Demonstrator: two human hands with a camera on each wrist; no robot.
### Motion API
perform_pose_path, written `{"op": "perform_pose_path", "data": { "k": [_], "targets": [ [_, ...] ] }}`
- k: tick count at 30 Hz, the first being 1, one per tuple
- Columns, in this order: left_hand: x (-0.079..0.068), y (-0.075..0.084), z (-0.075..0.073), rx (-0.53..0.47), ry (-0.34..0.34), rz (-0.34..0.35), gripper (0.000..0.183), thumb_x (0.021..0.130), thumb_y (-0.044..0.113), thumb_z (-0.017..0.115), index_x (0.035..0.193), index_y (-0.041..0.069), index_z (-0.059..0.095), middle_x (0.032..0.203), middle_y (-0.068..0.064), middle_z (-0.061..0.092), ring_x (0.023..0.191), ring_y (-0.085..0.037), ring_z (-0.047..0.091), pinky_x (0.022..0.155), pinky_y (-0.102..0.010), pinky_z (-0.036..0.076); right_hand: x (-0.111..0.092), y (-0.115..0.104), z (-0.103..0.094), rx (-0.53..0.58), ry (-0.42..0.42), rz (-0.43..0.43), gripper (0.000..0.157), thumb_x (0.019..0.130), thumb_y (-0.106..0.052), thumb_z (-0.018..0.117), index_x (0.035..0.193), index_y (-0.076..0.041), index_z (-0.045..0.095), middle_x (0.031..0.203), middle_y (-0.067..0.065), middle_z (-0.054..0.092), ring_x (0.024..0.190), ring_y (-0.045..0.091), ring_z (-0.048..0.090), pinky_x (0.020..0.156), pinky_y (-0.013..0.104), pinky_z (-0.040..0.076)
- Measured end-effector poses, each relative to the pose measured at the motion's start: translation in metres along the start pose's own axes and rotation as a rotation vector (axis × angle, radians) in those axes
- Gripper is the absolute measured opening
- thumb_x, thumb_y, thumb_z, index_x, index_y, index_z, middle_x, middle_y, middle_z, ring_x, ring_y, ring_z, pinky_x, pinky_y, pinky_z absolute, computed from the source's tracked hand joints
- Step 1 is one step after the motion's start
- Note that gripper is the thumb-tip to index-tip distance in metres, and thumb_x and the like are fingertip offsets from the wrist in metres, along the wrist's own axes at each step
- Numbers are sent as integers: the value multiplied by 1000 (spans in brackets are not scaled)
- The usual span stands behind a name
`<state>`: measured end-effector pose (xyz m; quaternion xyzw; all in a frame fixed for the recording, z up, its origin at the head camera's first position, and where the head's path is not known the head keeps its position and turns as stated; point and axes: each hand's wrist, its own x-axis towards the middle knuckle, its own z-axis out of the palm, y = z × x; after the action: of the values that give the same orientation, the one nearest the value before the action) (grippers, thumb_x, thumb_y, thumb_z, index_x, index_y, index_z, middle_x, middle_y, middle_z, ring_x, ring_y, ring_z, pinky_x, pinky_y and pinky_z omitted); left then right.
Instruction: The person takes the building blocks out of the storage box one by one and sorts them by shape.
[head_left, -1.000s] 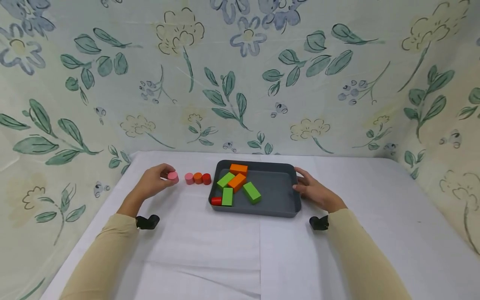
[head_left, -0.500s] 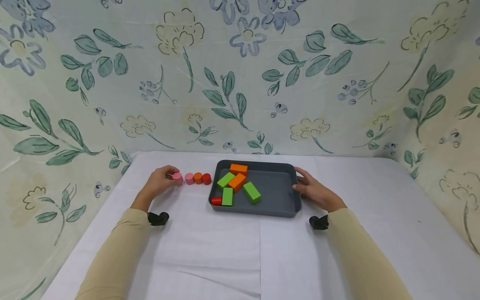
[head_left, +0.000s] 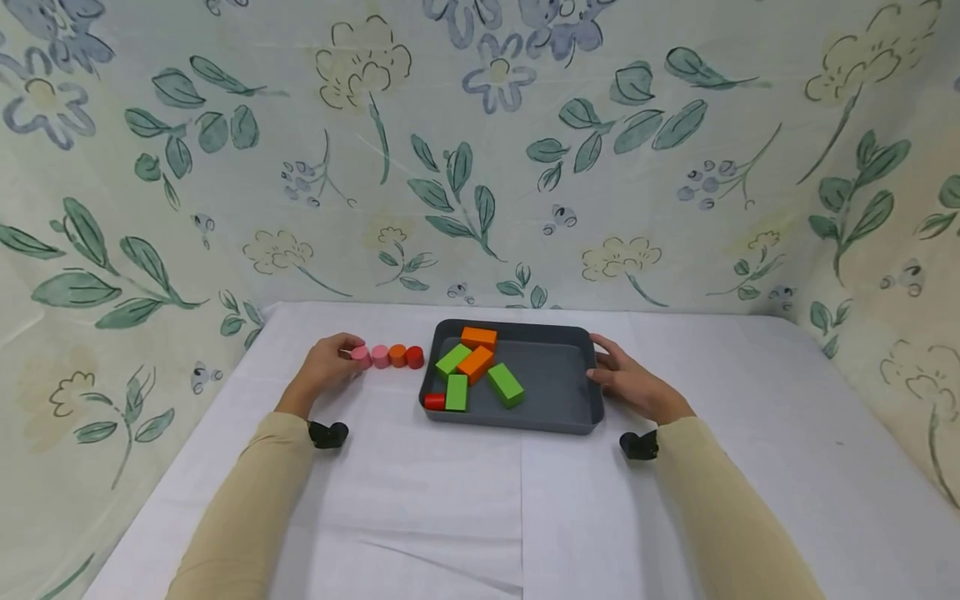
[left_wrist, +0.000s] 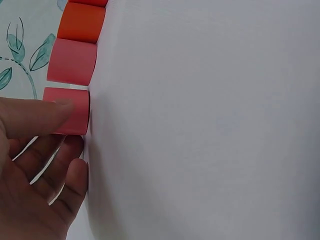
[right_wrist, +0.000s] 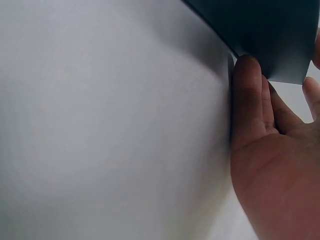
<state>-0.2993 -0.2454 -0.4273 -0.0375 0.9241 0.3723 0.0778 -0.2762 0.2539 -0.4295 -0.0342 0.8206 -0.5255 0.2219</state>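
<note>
Pinching a pink cylinder (head_left: 362, 357), the left hand (head_left: 325, 367) could topple neighbours (head_left: 381, 357) by overpushing; right hand (head_left: 634, 388), fingers spread, touches the tray's (head_left: 552, 385) right edge.

Left of the frame's centre, the left hand (head_left: 328, 360) pinches an upright pink cylinder (head_left: 363, 357) just beside a row of pink, orange and red cylinders (head_left: 398, 357). Below centre, the right hand (head_left: 636, 387) touches the right wall of a shallow, dark grey rectangular tray (head_left: 551, 375).

Pale blue-and-green floral backdrop (head_left: 637, 208) behind and beside a white table (head_left: 420, 483)
</note>
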Motion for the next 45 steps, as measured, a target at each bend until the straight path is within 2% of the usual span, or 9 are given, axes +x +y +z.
{"op": "perform_pose_path", "data": {
  "k": [8,17,26,31,37,39,41,45],
  "targets": [
    [-1,0,2,-6,-8,-28,47,96,16,62,140,6,51,136,-21,54,118,-34,51,106,-47,48,0,1,1,-4,-7,4,81,100,-15,49,160,-27,-5,167,23,-2,153,45,11,123,60,16],
    [2,2,1,-38,-37,-56,51,96,19,62,144,8,49,139,-20,52,124,-34,45,113,-50,42,0,-3,-1,-5,-8,8,82,100,-14,48,160,-28,-5,167,22,0,153,44,13,123,61,16],
    [2,0,2,-45,-54,-49,52,97,17,62,146,9,47,140,-21,52,123,-35,46,112,-49,43,2,-3,0,5,-5,23,81,100,-13,48,160,-27,-5,167,21,-2,154,44,11,123,60,15],
    [0,3,-4,-4,-55,21,57,96,10,57,150,10,41,145,-22,49,125,-37,49,110,-50,45,2,-2,0,23,-9,19,81,100,-12,48,160,-28,-5,167,20,-1,153,44,12,123,60,15],
    [-5,14,-10,155,127,193,54,90,0,51,144,4,48,137,-24,56,116,-38,55,98,-49,50,2,-2,-1,16,-8,11,81,100,-12,47,160,-28,-5,167,21,-1,153,44,12,123,61,15],
    [-8,24,-12,187,151,235,49,91,0,51,140,4,51,136,-23,56,117,-39,55,99,-51,49,1,-3,-1,20,-8,13,81,100,-13,48,160,-28,-5,167,21,-1,153,44,12,123,61,15],
    [-12,36,-14,224,136,268,44,93,2,51,137,4,55,135,-21,58,119,-39,54,100,-52,50,0,-4,-1,31,-12,13,82,100,-13,48,160,-28,-5,167,21,-2,153,44,11,123,61,15],
    [-24,62,-15,307,48,324,36,94,4,55,129,7,64,131,-16,63,119,-35,55,100,-51,51,-1,-5,-1,32,-9,20,82,99,-13,49,160,-28,-5,167,21,-2,153,44,11,123,61,15]
  ]
}}
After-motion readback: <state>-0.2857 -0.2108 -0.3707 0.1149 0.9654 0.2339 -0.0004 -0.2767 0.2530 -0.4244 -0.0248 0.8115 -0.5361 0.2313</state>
